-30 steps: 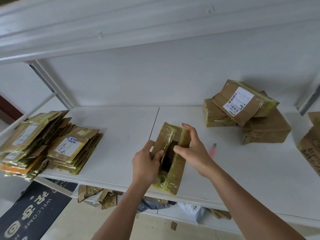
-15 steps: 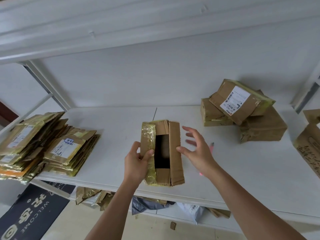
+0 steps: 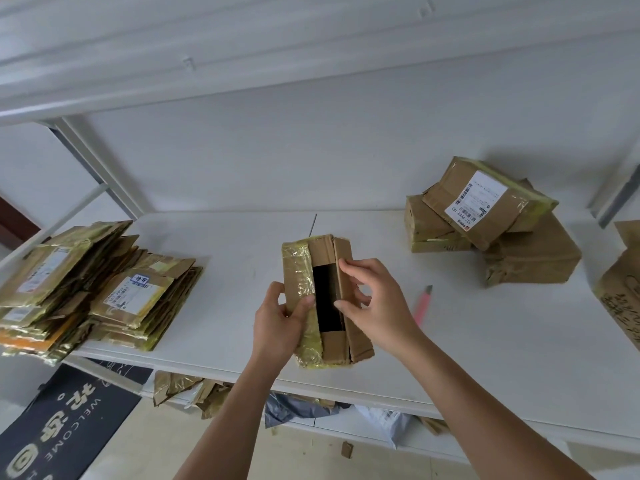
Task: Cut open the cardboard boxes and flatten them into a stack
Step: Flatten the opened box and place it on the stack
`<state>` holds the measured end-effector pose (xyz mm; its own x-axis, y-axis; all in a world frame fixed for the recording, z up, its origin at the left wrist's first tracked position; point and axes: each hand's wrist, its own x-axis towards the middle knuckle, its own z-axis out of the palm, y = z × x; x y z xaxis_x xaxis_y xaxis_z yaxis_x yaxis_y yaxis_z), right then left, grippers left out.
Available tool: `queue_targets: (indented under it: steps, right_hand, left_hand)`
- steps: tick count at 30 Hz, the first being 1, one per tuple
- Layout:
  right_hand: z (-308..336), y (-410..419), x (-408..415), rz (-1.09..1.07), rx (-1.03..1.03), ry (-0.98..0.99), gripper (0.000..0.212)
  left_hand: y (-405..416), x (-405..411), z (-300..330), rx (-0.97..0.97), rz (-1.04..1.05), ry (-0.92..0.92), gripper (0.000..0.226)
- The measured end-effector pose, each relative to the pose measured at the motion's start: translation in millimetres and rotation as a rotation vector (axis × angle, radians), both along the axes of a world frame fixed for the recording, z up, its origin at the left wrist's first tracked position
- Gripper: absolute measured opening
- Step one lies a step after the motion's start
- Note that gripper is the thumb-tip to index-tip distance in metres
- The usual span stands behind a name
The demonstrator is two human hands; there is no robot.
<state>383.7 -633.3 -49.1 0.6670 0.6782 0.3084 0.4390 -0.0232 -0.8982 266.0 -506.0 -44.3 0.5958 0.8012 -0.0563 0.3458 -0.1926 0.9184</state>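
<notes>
A small cardboard box [image 3: 332, 344] wrapped in yellowish tape stands on the white shelf [image 3: 242, 258], its top slit open with a dark gap showing. My left hand [image 3: 277, 323] grips its taped left flap, thumb on top. My right hand [image 3: 377, 306] pinches the right flap, thumb at the inner edge and fingers curled over it. A pink cutter [image 3: 424, 304] lies on the shelf just right of my right hand. Two stacks of flattened boxes [image 3: 86, 292] lie at the left. Three closed boxes [image 3: 485, 220] are piled at the back right.
Another cardboard box [image 3: 623, 292] with black writing sits at the right edge. Cardboard scraps and grey bags [image 3: 304, 407] lie on the lower shelf. A dark welcome mat [image 3: 59, 424] covers the floor at lower left. A white wall stands behind the shelf.
The box was turned from tilted to lying square on the shelf. My right hand let go of it half a second ago and now pinches the right flap again.
</notes>
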Motion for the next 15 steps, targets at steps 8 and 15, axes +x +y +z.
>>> queue_targets:
  steps: [8,15]
  right_hand:
    - [-1,-4,0,-0.019,-0.035,-0.004,0.061]
    - [-5,-14,5,-0.012,-0.01,0.062,0.059]
  left_hand:
    - [-10,12,17,0.078,-0.018,0.237,0.051]
    - [-11,4,24,-0.167,-0.096,0.118,0.022]
